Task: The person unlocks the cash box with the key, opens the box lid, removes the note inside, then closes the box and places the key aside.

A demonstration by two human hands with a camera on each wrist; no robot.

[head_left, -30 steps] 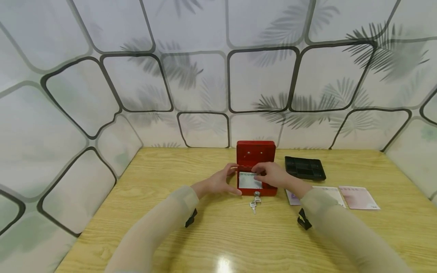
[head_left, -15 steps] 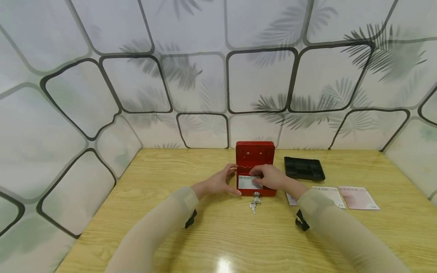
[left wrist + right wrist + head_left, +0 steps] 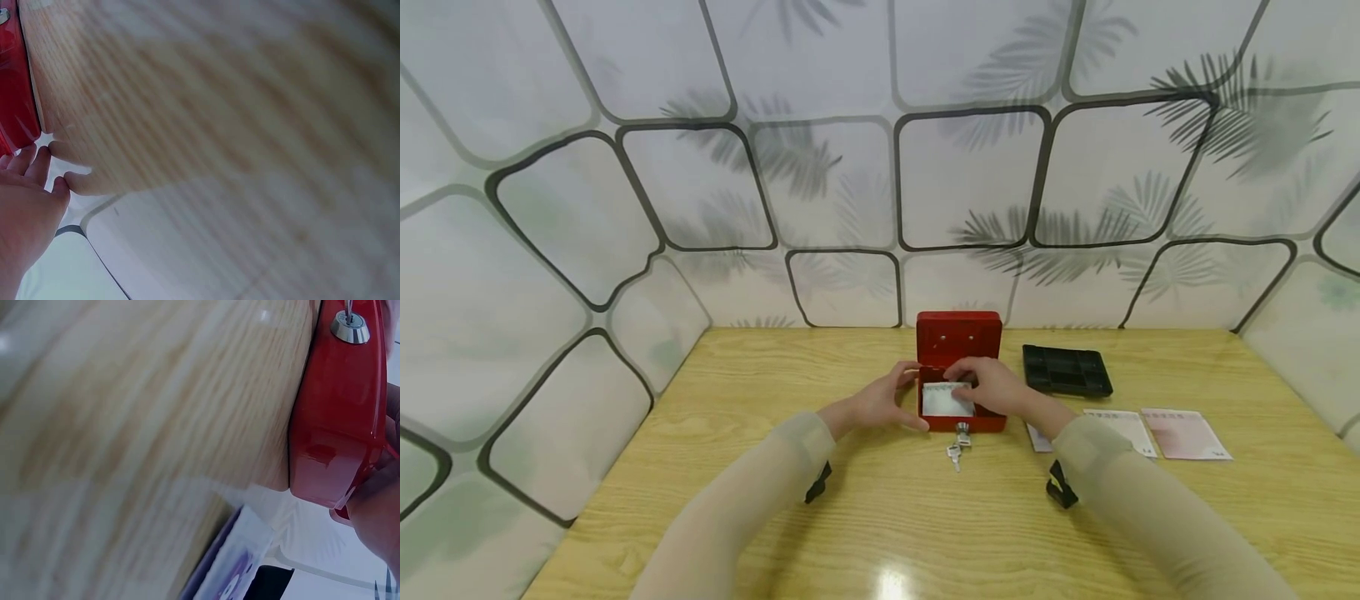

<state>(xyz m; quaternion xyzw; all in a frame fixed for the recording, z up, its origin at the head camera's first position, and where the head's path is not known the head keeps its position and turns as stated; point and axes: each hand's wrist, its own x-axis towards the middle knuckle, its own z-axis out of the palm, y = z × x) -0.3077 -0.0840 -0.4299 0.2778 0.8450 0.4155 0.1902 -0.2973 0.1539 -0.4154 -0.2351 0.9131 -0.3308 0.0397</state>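
A red cash box stands on the wooden table with its lid raised. Inside it lies a pale banknote. My left hand spans the box's left side, thumb at the front corner and fingers at the back one. My right hand reaches in from the right, its thumb and forefinger at the banknote's right edge. In the right wrist view the red box wall hides most of these fingers. A key sits in the lock, and another key hangs from it onto the table.
A black compartment tray lies right of the box. In front of it are a white banknote and a pink banknote. A purple banknote is partly under the right forearm. A patterned wall borders the table behind.
The right hand has shifted slightly left within the box, and the banknote's back edge has moved a little at its fingers. The left hand stays at the box's side.
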